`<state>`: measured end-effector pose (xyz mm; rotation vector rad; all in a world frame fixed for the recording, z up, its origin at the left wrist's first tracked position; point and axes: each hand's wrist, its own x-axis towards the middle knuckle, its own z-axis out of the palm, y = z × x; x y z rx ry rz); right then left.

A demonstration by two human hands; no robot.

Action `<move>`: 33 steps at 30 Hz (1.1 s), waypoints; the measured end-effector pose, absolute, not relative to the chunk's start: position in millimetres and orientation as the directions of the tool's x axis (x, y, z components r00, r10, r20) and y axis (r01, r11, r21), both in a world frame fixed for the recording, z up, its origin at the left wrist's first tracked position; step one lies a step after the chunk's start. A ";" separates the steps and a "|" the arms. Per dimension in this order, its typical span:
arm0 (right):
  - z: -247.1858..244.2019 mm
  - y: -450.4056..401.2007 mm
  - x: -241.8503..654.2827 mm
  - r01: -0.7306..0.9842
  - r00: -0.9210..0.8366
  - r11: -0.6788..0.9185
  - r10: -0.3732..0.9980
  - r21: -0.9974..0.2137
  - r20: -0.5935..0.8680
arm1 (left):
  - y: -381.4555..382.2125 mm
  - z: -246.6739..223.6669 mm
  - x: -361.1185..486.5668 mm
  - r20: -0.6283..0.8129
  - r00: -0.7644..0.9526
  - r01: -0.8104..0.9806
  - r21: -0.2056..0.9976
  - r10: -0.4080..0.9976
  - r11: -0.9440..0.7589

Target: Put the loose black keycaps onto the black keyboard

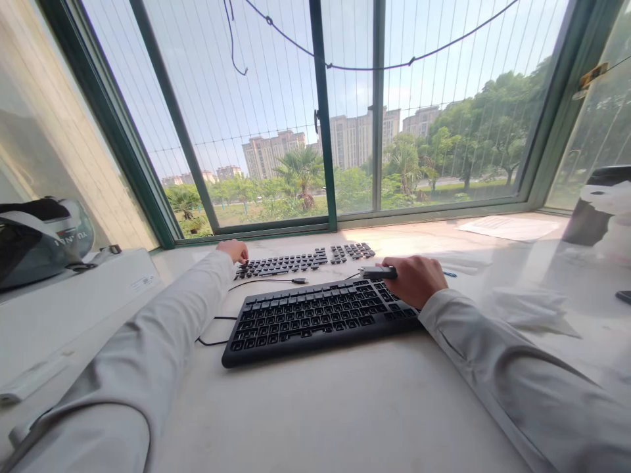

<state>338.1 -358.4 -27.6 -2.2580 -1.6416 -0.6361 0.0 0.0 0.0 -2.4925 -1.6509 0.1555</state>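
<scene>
Black keyboard (320, 318) flat on pale stone window ledge (345, 420), long axis running left to right, slightly rotated so right end sits farther from viewer; key face up. Cable (217, 328) leaving left end, looping on ledge. Beyond keyboard, loose keycaps (296, 261) laid out in rows parallel to it, a smaller separate group toward the right. Left hand (233, 250) at far left end of keycap rows, fingertips down on or at the caps; grasp not discernible, fingers partly hidden. Right hand (415, 280) resting on upper right corner of keyboard, curled around a small dark tool (377, 271) pointing left, above the top key row. Keyboard thus between both sleeves, right hand touching it, left hand clear of it and beyond its far left corner. No open containers in view; grey helmet (44, 240) on white box (73, 302) at left, contents not visible. Sheet of paper (507, 227) on ledge at far right, near window frame (325, 118). Dark object at right edge blurred, unidentifiable.
</scene>
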 end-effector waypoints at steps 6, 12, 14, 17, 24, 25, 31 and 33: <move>-27.2 -358.9 337.2 0.948 0.257 -0.316 0.829 0.038 0.497 | -4.8 0.1 0.3 0.012 0.377 0.913 -0.176 0.926 -0.369; -25.7 -360.2 336.2 0.950 0.253 -0.311 0.836 0.041 0.487 | -3.6 0.6 1.4 0.012 0.385 0.904 -0.209 0.923 -0.374; -25.6 -360.3 336.3 0.950 0.250 -0.308 0.833 0.039 0.494 | -3.0 0.7 2.6 0.024 0.379 0.906 -0.214 0.925 -0.365; -25.3 -360.5 336.7 0.954 0.245 -0.299 0.833 0.032 0.497 | -4.6 1.7 4.4 0.060 0.358 0.917 -0.213 0.932 -0.338; -23.0 -361.5 335.7 0.953 0.266 -0.303 0.830 -0.005 0.491 | -22.5 20.1 5.6 0.150 0.390 0.912 -0.202 0.909 -0.358; -22.3 -361.7 335.2 0.951 0.275 -0.310 0.825 -0.012 0.494 | -27.4 25.4 7.1 0.172 0.405 0.906 -0.205 0.898 -0.370; -18.2 -365.0 332.6 0.942 0.319 -0.328 0.817 -0.069 0.481 | -88.5 55.1 37.6 0.297 0.491 0.871 -0.157 0.819 -0.466; -18.4 -366.0 333.0 0.946 0.315 -0.309 0.816 -0.095 0.485 | -121.0 57.4 54.2 0.360 0.490 0.863 -0.075 0.794 -0.499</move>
